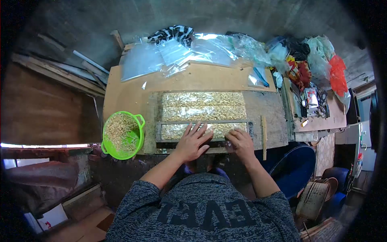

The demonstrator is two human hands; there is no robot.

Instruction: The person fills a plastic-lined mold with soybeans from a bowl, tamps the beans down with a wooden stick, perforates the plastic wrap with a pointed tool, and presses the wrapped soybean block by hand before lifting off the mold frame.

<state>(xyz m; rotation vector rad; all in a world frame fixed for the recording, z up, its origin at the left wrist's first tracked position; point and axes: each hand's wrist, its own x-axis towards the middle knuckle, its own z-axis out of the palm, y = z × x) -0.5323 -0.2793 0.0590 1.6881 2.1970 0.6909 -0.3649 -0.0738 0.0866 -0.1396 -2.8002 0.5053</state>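
Observation:
My left hand (193, 142) lies palm down with spread fingers on a clear-covered row of pale, crumbly pieces (171, 131). That row sits inside a narrow dark rectangular frame (158, 132) at the table's front edge. My right hand (242, 144) rests at the right end of the same row, its fingers bent and pressed together over the frame's near edge. What those fingers grip, if anything, is hidden. Directly behind the frame, two more rows of the pale pieces (201, 105) lie side by side under shiny clear plastic.
At the left, a green colander-like basin (140, 139) holds loose pale pieces. A wooden stick (264, 137) lies on the right of the board (262, 107). Clear plastic sheets (141, 62) and crumpled bags (320, 48) line the back. A blue barrel (294, 165) stands below right.

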